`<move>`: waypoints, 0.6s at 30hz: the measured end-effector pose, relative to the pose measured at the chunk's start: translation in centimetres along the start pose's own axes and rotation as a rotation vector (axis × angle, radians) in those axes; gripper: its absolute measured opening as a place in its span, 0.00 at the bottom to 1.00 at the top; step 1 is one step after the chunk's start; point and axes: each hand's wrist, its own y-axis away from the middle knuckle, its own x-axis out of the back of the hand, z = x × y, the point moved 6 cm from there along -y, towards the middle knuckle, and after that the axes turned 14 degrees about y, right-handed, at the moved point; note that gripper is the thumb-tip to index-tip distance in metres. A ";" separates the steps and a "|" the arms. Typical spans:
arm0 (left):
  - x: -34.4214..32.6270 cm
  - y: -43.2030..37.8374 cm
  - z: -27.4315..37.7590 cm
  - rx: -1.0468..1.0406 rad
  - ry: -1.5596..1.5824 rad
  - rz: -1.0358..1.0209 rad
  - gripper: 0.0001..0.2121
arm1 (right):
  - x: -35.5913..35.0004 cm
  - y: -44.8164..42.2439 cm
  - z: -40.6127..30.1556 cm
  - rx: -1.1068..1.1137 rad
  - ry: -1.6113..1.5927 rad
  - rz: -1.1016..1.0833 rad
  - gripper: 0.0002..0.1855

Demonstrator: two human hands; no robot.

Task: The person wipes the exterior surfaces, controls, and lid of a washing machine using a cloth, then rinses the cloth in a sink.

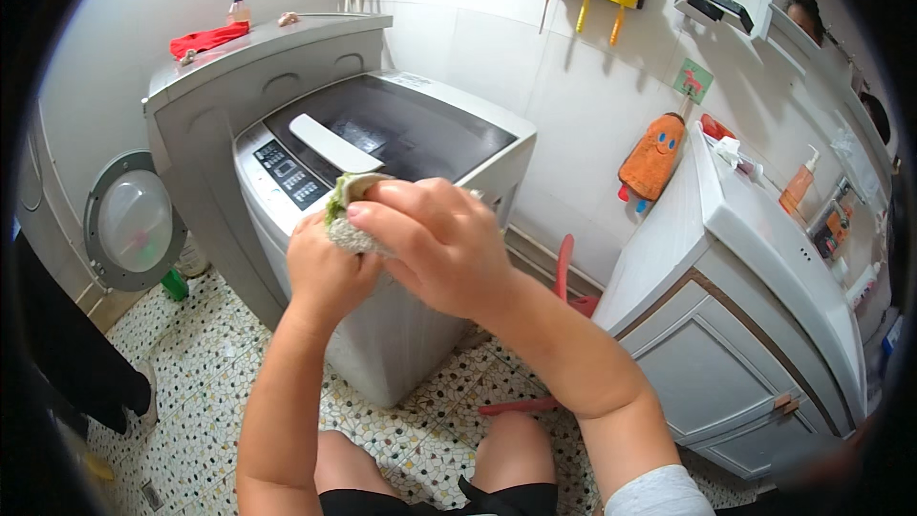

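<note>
Both my hands are raised together over the front edge of a top-loading washing machine (401, 132). My right hand (448, 244) grips a small, rough cloth or scrubbing pad (354, 229), pale grey with a green part, between thumb and fingers. My left hand (333, 265) is just beneath and to the left, touching the pad; its fingers are mostly hidden, so its hold is unclear. A white handle strip (337, 143) lies across the machine's dark lid behind them, beside the button panel (290, 175).
A front-loading washer (165, 86) with its round door (135, 229) open stands at the left, bearing a red cloth (208, 40) and a pump bottle (238, 8). A sink cabinet (723, 358) is at the right. Red plastic legs (564, 265) are near the floor. Another person's dark-clothed leg (64, 344) is at far left.
</note>
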 end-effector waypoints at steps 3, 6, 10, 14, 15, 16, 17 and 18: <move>0.8 -0.2 0.5 -0.039 0.038 0.030 0.03 | 1.2 -0.6 2.1 -0.075 0.056 0.047 0.23; 1.3 -0.6 1.5 -0.053 0.095 0.058 0.04 | 4.4 0.9 5.6 -0.270 0.074 0.256 0.23; 0.8 -0.4 1.4 -0.032 0.127 0.043 0.04 | 7.1 4.0 7.0 -0.455 0.075 0.347 0.20; 1.2 -0.3 1.3 -0.033 0.114 0.045 0.04 | 7.1 2.7 3.6 -0.267 0.238 0.155 0.18; 1.0 -0.3 1.3 -0.034 0.110 0.039 0.04 | 7.2 2.7 2.7 -0.230 0.237 0.111 0.18; 0.8 -0.4 1.4 -0.051 0.110 0.046 0.04 | 7.4 2.7 2.2 -0.215 0.223 0.099 0.19; 0.5 -0.5 1.5 -0.068 0.111 0.053 0.05 | 7.8 2.6 1.6 -0.199 0.208 0.102 0.19; 0.8 -0.4 1.4 -0.082 0.088 0.056 0.06 | 7.8 2.3 0.8 -0.188 0.174 0.118 0.19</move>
